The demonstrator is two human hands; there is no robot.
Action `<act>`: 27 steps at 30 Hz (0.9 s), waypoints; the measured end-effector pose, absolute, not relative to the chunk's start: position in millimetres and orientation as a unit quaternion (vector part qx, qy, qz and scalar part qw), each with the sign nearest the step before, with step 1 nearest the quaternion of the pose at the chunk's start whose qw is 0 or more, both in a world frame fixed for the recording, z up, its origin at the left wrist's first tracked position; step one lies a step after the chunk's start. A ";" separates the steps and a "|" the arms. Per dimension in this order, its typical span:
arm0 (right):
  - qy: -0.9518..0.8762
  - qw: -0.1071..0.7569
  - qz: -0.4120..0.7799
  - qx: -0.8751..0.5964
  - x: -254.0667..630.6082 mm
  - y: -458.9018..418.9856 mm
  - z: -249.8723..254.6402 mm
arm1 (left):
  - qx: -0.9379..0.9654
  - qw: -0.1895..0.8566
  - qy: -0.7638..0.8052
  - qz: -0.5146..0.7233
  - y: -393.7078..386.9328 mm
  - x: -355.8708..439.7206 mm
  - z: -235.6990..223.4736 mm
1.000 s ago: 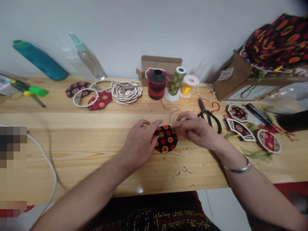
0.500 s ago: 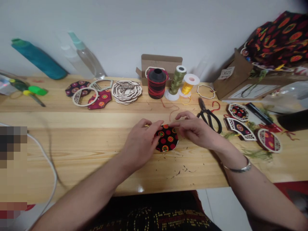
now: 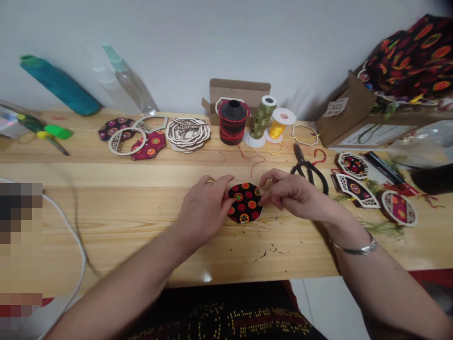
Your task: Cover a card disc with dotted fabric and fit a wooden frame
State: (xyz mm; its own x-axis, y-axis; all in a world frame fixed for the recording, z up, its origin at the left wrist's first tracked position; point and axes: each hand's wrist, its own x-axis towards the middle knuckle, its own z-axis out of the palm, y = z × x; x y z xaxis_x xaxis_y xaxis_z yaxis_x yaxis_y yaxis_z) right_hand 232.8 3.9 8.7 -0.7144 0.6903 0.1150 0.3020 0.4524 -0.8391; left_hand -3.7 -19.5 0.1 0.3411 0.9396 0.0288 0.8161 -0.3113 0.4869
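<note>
Pinching the left edge of a dark flowered patch point(image 3: 244, 208) between thumb and forefinger of the left hand point(image 3: 203, 203). Holding the right hand point(image 3: 292, 191) half-curled at the opposite edge; cannot tell a grip there from a light touch. Wearing a ring point(image 3: 211, 182) on the left hand and a bracelet point(image 3: 361, 248) on the right wrist. Working with the patch between both hands, near the middle of the wooden surface point(image 3: 141, 226); cannot tell lying flat from slightly raised. Noting dark scraps point(image 3: 272, 248) strewn below the patch.

Looking just past the right hand to scissors point(image 3: 309, 172), with a red cord point(image 3: 320, 152) beside the handles. Facing, farther back, a red spool point(image 3: 232, 130), a green spool point(image 3: 264, 118) and a yellow spool point(image 3: 278, 132), set close together. Seeing, off to the right, a marker point(image 3: 384, 167) beside framed pieces, including an oval one point(image 3: 399, 208), plus a box point(image 3: 327, 134) heaped with patterned cloth point(image 3: 414, 56). Finding, back left, a stack of frames point(image 3: 188, 134) beside maroon cloth point(image 3: 152, 145), and farther left a teal cone point(image 3: 62, 85) leaning at the wall.
</note>
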 end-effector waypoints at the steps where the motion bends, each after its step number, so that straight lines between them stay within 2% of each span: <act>1: -0.821 0.230 0.425 -0.305 233.0 4.1 8.8 | 0.789 0.201 0.560 0.151 -19.2 -3.7 1.3; 7: -0.821 0.269 0.390 -0.319 231.4 5.2 6.6 | 0.752 0.142 0.604 0.225 -19.2 -3.9 5.5; 11: -0.828 0.249 0.396 -0.310 228.8 4.5 2.5 | 0.773 0.177 0.547 0.270 -21.9 -3.2 2.6; 19: -0.830 0.227 0.401 -0.314 228.7 4.6 1.1 | 0.732 0.196 0.622 0.200 -20.1 -0.7 6.4; 22: -0.825 0.243 0.399 -0.317 228.9 4.3 0.8 | 0.711 0.179 0.646 0.213 -19.3 -1.6 10.2; 27: -0.831 0.244 0.389 -0.314 228.1 4.1 1.3 | 0.728 0.224 0.596 0.254 -20.9 -1.6 9.1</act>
